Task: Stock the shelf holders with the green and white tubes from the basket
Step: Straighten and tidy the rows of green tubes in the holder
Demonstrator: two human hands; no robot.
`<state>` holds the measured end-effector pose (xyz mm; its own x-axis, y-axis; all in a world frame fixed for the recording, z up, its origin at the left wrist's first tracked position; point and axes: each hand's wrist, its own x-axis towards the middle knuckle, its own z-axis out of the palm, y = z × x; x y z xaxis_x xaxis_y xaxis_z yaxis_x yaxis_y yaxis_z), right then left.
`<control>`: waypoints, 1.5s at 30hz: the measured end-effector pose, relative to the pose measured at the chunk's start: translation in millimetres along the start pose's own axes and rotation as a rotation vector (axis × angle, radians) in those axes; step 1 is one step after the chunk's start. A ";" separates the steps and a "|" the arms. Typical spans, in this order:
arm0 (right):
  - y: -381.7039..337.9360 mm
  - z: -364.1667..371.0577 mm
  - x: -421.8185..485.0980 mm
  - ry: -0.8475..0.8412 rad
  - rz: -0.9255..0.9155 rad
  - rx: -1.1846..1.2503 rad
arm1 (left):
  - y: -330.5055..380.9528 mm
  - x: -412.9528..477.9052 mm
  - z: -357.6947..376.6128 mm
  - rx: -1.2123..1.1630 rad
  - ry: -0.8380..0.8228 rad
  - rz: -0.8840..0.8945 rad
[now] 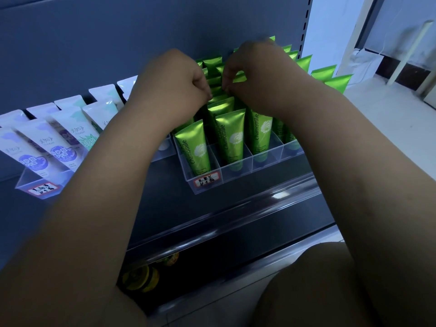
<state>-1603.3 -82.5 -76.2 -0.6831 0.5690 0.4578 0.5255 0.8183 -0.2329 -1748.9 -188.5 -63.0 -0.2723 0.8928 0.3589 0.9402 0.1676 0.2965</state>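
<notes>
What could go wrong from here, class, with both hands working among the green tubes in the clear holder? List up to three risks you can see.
1. Both the left hand and the right hand pinch crimped tops among tightly packed green tubes; a tug could tip neighbours out of line.
2. The right forearm lies across the rightmost rows and might knock them.
3. The left forearm passes close by the white tubes and could brush them.
</notes>
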 end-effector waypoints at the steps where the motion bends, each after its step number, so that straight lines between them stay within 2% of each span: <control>1: -0.5 -0.8 0.0 -0.002 0.002 0.010 | -0.1 0.1 -1.0 -0.004 0.000 -0.002; 13: -2.5 -5.3 -2.1 -0.005 -0.031 0.040 | -8.3 -1.5 -2.4 -0.030 0.021 -0.002; 28: -2.3 -9.9 -7.9 -0.030 0.051 0.124 | -5.9 -3.6 1.3 -0.045 -0.004 -0.019; 45: -4.1 -7.9 -13.7 -0.001 0.041 0.204 | -6.2 -6.7 2.0 -0.095 0.038 0.033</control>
<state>-1592.0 -94.3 -74.7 -0.6637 0.6023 0.4436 0.4395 0.7939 -0.4203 -1752.5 -194.7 -69.1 -0.2511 0.8805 0.4021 0.9255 0.0966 0.3663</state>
